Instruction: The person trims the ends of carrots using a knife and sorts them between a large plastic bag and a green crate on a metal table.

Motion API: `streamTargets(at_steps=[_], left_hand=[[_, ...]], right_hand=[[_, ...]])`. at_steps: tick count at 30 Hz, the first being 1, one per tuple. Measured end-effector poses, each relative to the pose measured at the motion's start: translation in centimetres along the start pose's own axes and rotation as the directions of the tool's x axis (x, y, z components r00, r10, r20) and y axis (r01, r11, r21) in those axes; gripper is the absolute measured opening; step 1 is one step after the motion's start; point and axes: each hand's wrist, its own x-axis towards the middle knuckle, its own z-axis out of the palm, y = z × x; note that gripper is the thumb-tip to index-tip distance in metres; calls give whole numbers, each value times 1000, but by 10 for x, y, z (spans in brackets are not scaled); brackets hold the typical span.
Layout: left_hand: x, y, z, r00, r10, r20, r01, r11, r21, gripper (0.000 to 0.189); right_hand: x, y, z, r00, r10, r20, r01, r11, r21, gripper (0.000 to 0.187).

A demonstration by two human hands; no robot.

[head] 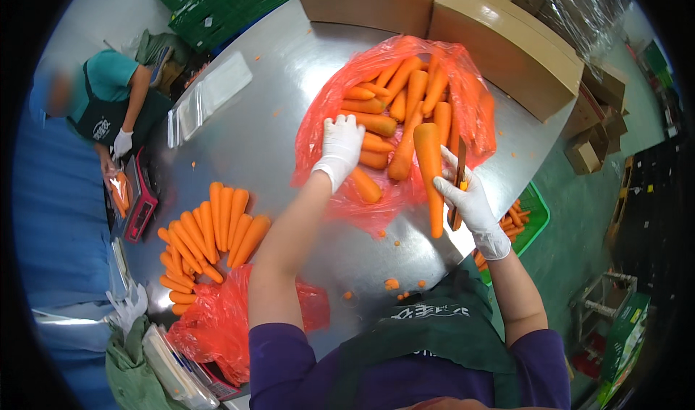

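Note:
A large carrot (pixel 429 165) is gripped, thick end up, in my white-gloved right hand (pixel 467 198). The same hand also holds a knife (pixel 461 160) beside the carrot. My left hand (pixel 342 146), gloved in white as well, reaches into an opened red plastic bag (pixel 315 133). Its fingertips rest against a carrot (pixel 374 123) at the bag's left side; whether they grip it is hidden. Many loose carrots (pixel 415 87) fill the bag, which lies on a metal table (pixel 282 78). Another carrot (pixel 365 185) lies just below my left hand.
Carrots (pixel 190 236) are fanned out at left, near another red bag (pixel 217 323). Cardboard boxes (pixel 505 46) line the far edge. A green basket (pixel 537 220) of carrot pieces stands below the right edge. At left a co-worker (pixel 108 84) holds bagged carrots over a red scale (pixel 142 203).

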Motion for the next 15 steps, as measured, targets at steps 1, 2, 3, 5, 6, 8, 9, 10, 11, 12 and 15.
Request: streamTargets(at_steps=[1, 2, 3, 5, 6, 8, 9, 10, 11, 12, 15], left_hand=[[-5, -2, -5, 999, 45, 16, -46, 997, 54, 25], [-12, -4, -7, 997, 70, -32, -67, 994, 81, 25], [-23, -5, -11, 989, 64, -130, -60, 997, 40, 27], [-51, -2, -15, 948, 52, -315, -68, 997, -40, 31], [-70, 1, -13, 948, 37, -316, -93, 982, -163, 35], [-107, 12, -5, 948, 55, -313, -178, 907, -381, 48], [-126, 19, -5, 969, 56, -239, -168, 858, -484, 53], [-139, 27, -5, 982, 42, -184, -143, 800, -583, 53], [-149, 34, -4, 991, 31, -128, -110, 732, -673, 54], [-153, 34, 0, 987, -2, -159, -120, 645, -755, 46], [-160, 40, 11, 975, -162, -153, -57, 480, -875, 26]], right_hand=[[-7, -1, -2, 1000, -21, -6, 21, 1000, -3, 64], [-14, -3, -3, 999, -41, -10, 41, 999, -6, 64], [-19, -5, -3, 998, -63, -6, 63, 998, -9, 65], [-28, -3, -6, 998, -59, -9, 59, 998, 11, 65], [-31, -2, -4, 999, -51, 2, 51, 999, 18, 65], [-37, 4, -3, 1000, -15, 15, 15, 999, 45, 64], [-39, 8, -2, 999, 12, 30, -14, 998, 65, 64], [-41, 12, -2, 998, 37, 42, -40, 996, 78, 64], [-44, 14, 0, 999, 36, 37, -39, 996, 77, 63], [-47, 16, 2, 999, 31, 36, -33, 996, 78, 63], [-52, 22, 10, 998, 17, 53, -23, 994, 107, 62]])
